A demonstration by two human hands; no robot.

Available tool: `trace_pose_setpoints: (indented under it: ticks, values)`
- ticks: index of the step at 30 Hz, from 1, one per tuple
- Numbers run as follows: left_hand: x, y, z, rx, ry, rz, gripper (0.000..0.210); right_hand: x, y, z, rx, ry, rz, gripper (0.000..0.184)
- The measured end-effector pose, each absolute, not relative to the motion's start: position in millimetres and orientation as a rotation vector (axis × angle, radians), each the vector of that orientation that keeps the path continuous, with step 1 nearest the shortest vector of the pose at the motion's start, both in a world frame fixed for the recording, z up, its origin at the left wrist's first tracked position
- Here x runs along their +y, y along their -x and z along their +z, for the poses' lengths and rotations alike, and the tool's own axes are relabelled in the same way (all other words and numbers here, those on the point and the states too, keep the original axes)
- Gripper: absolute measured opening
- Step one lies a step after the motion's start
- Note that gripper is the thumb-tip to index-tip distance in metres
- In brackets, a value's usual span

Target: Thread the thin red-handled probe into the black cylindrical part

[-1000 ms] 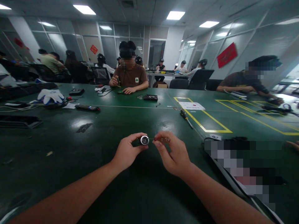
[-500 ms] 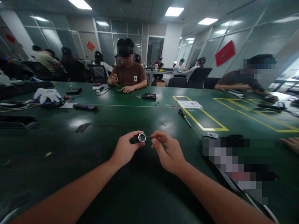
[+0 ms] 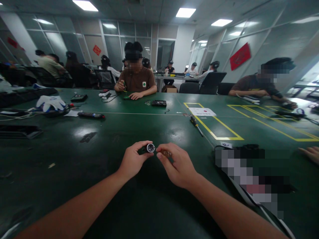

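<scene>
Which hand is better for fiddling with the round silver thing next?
Probably the right hand: it holds a small tool close to the round silver-rimmed thing. The left hand is busy holding that thing.

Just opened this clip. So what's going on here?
A person's left hand holds a small round part, its silver-rimmed end facing the camera. The right hand holds a small tool beside it, pointed at the part's side; whether the tip touches is too small to tell. Both hands are above a green table, where a screwdriver lies farther off. Across the table, a co-worker in a brown shirt leans over a small green board.
</scene>
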State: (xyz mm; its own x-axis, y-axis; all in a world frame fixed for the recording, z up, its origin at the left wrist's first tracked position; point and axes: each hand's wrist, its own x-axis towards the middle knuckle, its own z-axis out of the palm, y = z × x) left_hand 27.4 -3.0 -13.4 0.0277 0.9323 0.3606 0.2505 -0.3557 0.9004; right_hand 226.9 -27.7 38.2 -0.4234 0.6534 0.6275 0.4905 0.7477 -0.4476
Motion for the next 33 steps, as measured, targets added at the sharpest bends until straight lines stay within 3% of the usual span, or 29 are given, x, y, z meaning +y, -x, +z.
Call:
trace_pose_setpoints:
  ticks: [12,17,24,33]
  values:
    - [-0.3,-24.6,-16.8,1.195,-1.774,1.334,0.036,-25.9,-222.4,38.8,-1.908,1.049,0.467,0.013]
    - [0.0,-24.1,-16.8,1.185,-1.766,1.323,0.034,-27.8,-221.0,37.2,-2.034,0.937,0.387,0.012]
    - [-2.8,-23.7,-10.7,1.208,-1.881,1.241,0.042,-10.5,-219.9,27.0,-1.512,1.071,0.885,0.024]
    - [0.8,-21.5,-10.9,1.307,-1.985,1.073,0.044,1.9,-222.3,15.2,-1.429,1.074,1.124,0.035]
